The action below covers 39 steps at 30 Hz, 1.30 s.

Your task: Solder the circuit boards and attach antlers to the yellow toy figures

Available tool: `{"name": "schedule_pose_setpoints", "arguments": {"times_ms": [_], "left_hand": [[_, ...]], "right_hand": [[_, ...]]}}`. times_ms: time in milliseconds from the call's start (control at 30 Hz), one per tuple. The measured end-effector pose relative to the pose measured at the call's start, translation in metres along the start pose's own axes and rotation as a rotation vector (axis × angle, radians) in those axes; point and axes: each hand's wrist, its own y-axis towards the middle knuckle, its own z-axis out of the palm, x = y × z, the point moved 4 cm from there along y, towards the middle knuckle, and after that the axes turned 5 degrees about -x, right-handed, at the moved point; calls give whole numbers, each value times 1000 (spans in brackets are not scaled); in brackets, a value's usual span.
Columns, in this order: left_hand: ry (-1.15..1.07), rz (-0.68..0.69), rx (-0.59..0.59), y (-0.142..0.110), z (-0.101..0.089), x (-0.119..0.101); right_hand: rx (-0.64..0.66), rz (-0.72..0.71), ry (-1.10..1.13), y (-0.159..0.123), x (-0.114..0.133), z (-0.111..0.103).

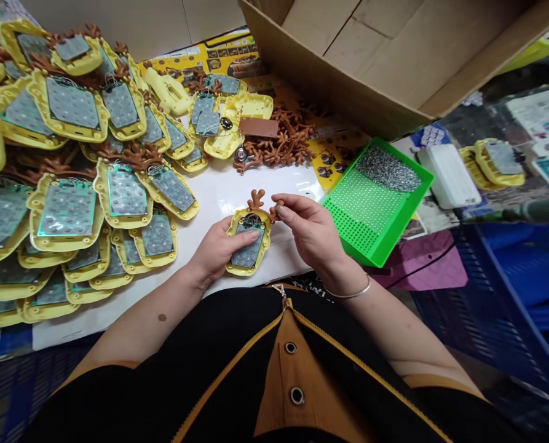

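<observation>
Yellow toy shell [249, 244] under left hand [219, 249] thumb; right hand [308, 227] pinching antler [278, 211].

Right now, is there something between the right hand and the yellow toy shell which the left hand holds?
Nothing visible. The left hand holds the yellow toy shell over the white table. The right hand pinches a brown antler piece right at the shell's upper right corner; another antler is already on top.
</observation>
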Motion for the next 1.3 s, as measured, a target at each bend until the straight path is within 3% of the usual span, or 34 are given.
{"name": "schedule_pose_setpoints", "arguments": {"times_ms": [400,533,667,833,1033,1200,1300], "left_hand": [[51,-30,17,-1,1,2],[37,-73,19,-2,2,1],[46,-110,46,-3,3,-2],[91,-146,62,-3,2,-3],[234,-171,142,-4,1,2],[237,-193,168,-3,3,2],[261,-173,168,-3,2,2]], "right_hand": [[-66,-197,-213,-7,-7,4],[-30,-201,-274,-4,-11,1],[25,-316,-445,-2,-5,-3],[162,-29,-220,7,-5,-5],[248,90,-125,11,3,5],[254,120,-150,12,-2,8],[264,0,-299,12,3,7]]}}
